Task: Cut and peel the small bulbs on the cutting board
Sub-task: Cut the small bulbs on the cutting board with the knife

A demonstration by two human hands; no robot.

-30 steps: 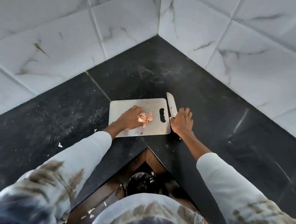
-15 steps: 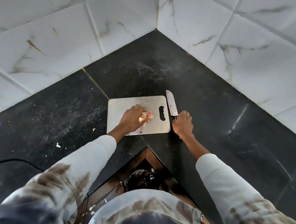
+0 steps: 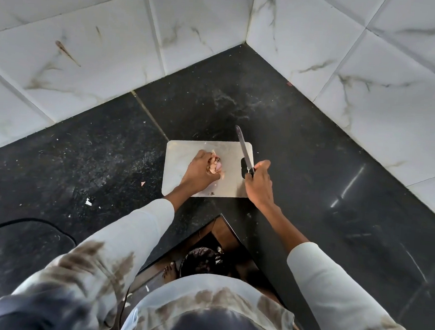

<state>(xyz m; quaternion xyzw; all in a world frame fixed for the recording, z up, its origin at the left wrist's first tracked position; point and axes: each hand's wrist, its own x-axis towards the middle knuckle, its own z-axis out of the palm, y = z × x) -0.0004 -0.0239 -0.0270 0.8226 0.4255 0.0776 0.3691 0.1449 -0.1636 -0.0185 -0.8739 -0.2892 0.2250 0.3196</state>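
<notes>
A pale rectangular cutting board lies on the black counter in the corner. On it sits a small heap of pinkish bulbs with loose papery skin. My left hand rests over the heap's left side, fingers curled on the bulbs. My right hand grips the handle of a knife at the board's right edge. The blade is lifted and points away from me, over the board's handle slot.
White marble-look tiled walls meet in a corner behind the board. Bits of peel lie scattered on the counter to the left. A black cable curves at the lower left. Below the counter's notch stands a dark bin.
My right hand has picked the knife up off the counter and raised its blade over the board's right edge. My left hand stays on the bulbs.
</notes>
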